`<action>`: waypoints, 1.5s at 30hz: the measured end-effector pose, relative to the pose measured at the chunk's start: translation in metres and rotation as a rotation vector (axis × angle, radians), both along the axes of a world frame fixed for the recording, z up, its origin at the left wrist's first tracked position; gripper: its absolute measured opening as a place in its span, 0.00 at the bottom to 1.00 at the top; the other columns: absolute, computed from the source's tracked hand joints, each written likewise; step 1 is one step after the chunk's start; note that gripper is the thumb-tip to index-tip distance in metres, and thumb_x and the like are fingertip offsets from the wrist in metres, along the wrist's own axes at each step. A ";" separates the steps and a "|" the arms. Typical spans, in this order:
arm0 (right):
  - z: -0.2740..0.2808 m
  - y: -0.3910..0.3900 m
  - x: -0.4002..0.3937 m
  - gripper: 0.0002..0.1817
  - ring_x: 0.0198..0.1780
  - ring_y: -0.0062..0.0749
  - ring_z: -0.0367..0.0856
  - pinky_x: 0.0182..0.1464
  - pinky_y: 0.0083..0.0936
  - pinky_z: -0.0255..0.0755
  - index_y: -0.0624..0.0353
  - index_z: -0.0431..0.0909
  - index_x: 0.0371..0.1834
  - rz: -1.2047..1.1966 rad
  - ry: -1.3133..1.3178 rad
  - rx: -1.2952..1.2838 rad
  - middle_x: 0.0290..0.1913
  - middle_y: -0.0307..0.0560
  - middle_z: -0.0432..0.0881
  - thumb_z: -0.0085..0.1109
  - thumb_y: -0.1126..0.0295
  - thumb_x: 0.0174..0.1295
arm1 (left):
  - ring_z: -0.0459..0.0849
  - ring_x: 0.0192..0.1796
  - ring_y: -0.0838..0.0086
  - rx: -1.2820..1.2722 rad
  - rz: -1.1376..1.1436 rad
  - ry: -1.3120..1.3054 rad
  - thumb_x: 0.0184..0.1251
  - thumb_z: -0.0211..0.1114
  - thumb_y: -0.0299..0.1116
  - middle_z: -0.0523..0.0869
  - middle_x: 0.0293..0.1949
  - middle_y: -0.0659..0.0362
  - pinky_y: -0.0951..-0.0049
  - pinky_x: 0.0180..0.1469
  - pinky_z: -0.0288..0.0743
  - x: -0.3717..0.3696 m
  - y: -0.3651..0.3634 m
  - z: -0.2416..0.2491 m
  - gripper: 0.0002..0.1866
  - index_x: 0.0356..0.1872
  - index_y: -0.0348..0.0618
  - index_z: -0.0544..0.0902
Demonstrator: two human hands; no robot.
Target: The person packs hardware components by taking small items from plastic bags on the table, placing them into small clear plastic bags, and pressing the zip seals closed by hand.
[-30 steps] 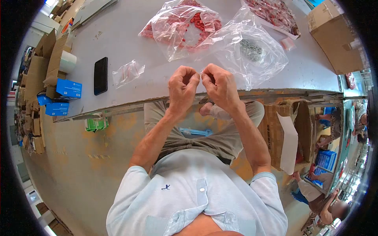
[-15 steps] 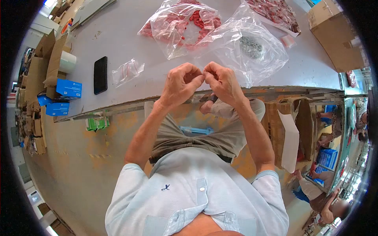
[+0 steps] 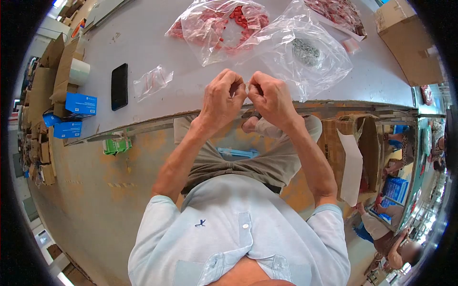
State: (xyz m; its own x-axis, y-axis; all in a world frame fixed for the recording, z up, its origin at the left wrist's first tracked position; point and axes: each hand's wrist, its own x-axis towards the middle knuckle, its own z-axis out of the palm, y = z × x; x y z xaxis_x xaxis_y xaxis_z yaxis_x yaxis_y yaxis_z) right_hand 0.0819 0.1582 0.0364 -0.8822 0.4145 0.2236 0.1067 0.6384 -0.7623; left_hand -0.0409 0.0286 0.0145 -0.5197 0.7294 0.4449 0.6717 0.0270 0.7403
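Left hand: we curl our left hand [image 3: 223, 97], fingertips pinching one end of a small clear item [image 3: 246, 87].
Right hand: our right hand [image 3: 270, 97] pinches its other end.
Item place: between both hands, above the table [image 3: 143, 33] edge.
Behind: a clear bag [image 3: 305, 52].

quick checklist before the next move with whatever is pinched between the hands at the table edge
1. Both hands on the piece: left hand and right hand are curled, fingertips meeting over the table edge. Ok.
2. What the piece is: something tiny and clear shows between the fingertips, too small to name. Cannot tell.
3. Supply within view: bag of red parts and clear bag with dark metal bits lie open just beyond the hands. Ok.
4. Small packet lies flat, apart from the phone. Ok.
5. Piece over the table, not the lap: it sits right at the edge. Cannot tell.
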 end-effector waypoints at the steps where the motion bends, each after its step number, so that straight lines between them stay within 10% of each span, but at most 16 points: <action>1: 0.000 0.001 0.000 0.07 0.29 0.51 0.81 0.35 0.41 0.75 0.66 0.75 0.34 0.007 0.012 0.084 0.29 0.60 0.81 0.57 0.73 0.66 | 0.79 0.29 0.78 0.001 0.002 -0.002 0.69 0.67 0.24 0.84 0.30 0.58 0.73 0.32 0.75 -0.003 -0.001 0.001 0.03 0.36 0.35 0.81; 10: -0.001 0.011 0.002 0.10 0.31 0.29 0.79 0.37 0.31 0.76 0.68 0.80 0.39 -0.082 -0.074 -0.291 0.28 0.51 0.83 0.59 0.69 0.67 | 0.83 0.33 0.77 -0.061 0.001 -0.147 0.72 0.66 0.23 0.85 0.34 0.56 0.73 0.36 0.78 -0.006 -0.002 0.014 0.03 0.39 0.34 0.82; 24: -0.006 0.006 -0.004 0.11 0.27 0.38 0.81 0.34 0.37 0.77 0.68 0.81 0.36 -0.124 -0.019 -0.249 0.26 0.58 0.83 0.60 0.67 0.64 | 0.84 0.34 0.65 -0.123 -0.110 0.563 0.58 0.75 0.24 0.79 0.29 0.61 0.64 0.39 0.77 -0.003 -0.007 0.019 0.09 0.40 0.46 0.88; 35: 0.006 0.013 0.014 0.10 0.27 0.41 0.84 0.35 0.37 0.78 0.67 0.84 0.39 -0.066 -0.047 -0.214 0.29 0.58 0.85 0.61 0.69 0.66 | 0.84 0.29 0.57 -0.154 -0.207 0.353 0.60 0.73 0.24 0.82 0.27 0.55 0.57 0.34 0.78 -0.001 -0.015 0.021 0.05 0.37 0.41 0.86; 37: 0.014 0.038 0.020 0.08 0.31 0.45 0.87 0.39 0.36 0.80 0.64 0.87 0.42 -0.147 -0.046 -0.191 0.33 0.57 0.88 0.63 0.72 0.67 | 0.87 0.31 0.68 -0.084 -0.191 0.099 0.65 0.73 0.21 0.87 0.30 0.55 0.68 0.32 0.79 -0.004 -0.016 0.023 0.05 0.41 0.38 0.89; 45: -0.023 0.207 0.004 0.12 0.52 0.57 0.87 0.54 0.45 0.81 0.60 0.88 0.47 -0.276 -0.280 0.608 0.49 0.59 0.88 0.61 0.73 0.63 | 0.84 0.31 0.73 -0.003 -0.144 0.002 0.70 0.71 0.22 0.87 0.32 0.55 0.72 0.33 0.79 -0.006 -0.006 0.003 0.05 0.43 0.34 0.88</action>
State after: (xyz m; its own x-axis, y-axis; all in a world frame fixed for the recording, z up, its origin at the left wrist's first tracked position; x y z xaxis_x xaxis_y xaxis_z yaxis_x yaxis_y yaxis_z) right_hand 0.0855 0.3657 0.0134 -0.8212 0.5046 0.2664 0.4644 0.8624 -0.2015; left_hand -0.0468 0.0227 0.0178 -0.4089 0.7976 0.4435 0.6702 -0.0673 0.7391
